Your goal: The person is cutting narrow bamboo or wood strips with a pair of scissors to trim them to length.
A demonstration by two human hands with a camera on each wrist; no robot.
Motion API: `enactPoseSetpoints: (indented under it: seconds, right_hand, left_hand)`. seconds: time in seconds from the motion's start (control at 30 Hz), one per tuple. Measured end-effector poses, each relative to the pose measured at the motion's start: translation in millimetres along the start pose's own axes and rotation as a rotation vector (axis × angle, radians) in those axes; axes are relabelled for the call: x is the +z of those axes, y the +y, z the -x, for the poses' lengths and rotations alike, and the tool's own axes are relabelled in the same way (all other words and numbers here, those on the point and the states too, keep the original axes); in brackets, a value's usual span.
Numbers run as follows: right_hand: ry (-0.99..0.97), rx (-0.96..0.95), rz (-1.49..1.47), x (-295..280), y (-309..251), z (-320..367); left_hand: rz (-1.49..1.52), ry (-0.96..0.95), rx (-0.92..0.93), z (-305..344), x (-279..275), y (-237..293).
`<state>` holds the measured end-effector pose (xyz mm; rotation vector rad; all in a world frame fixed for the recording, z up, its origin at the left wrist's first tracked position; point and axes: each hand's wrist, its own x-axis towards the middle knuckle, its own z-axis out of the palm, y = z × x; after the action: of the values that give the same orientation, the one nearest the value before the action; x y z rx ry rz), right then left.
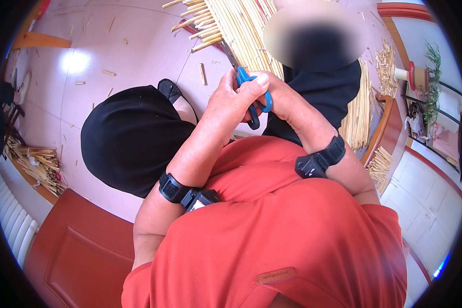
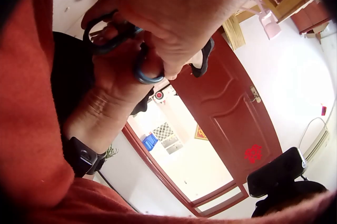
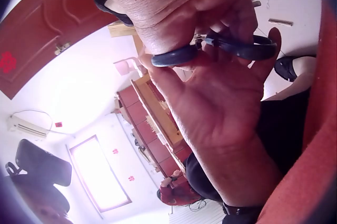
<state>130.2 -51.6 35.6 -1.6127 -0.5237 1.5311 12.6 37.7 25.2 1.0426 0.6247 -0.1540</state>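
A pair of scissors (image 1: 241, 75) with blue and black handles sits between both hands, in front of the red shirt. The left hand (image 1: 226, 100) grips it from the left, its thumb lying over the blue handle. From the right, the right hand (image 1: 283, 96) closes on the handles, with a blue loop around its side. In the left wrist view, digits pass through the handle loops (image 2: 148, 76). The blades point away along the edge of a flat mat of pale stalks (image 1: 246, 31), whose uneven stalk ends (image 1: 203, 33) stick out leftward. Overlapping hands hide part of the scissors.
Cut stalk pieces (image 1: 203, 73) are scattered over the tiled floor (image 1: 138, 66). Knees in black trousers (image 1: 133, 138) flank the hands. More stalks (image 1: 362, 113) stand at right, and bundled ones (image 1: 38, 164) lie at left. A red-brown wooden panel (image 1: 82, 241) is at lower left.
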Motion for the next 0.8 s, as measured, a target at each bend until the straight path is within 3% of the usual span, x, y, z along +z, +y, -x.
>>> enactPoseSetpoints:
  seconds: [0.07,0.2,0.27,0.47,0.7,0.8]
  right_hand:
    - [0.012,-0.048,0.016,2.2,-3.9,0.1]
    - [0.001,0.001,0.091,-7.5,8.1,-7.7]
    - [-0.012,-0.089,0.204,-9.6,11.9,-9.8]
    - [0.050,-0.106,0.290,-7.6,10.0,-9.2]
    - [0.145,-0.168,0.301,-2.9,17.9,-10.5]
    - [0.065,-0.074,0.305,-6.1,14.4,-7.5]
  left_hand:
    - [0.013,0.154,0.025,2.6,4.8,0.1]
    - [0.020,0.139,0.027,2.1,5.5,0.7]
    - [0.098,0.115,0.053,3.3,8.2,4.0]
    - [0.232,0.093,0.064,-1.1,8.6,-0.6]
    - [0.161,0.049,0.078,1.7,5.7,-0.8]
    - [0.156,0.033,0.078,3.5,5.5,-2.6]
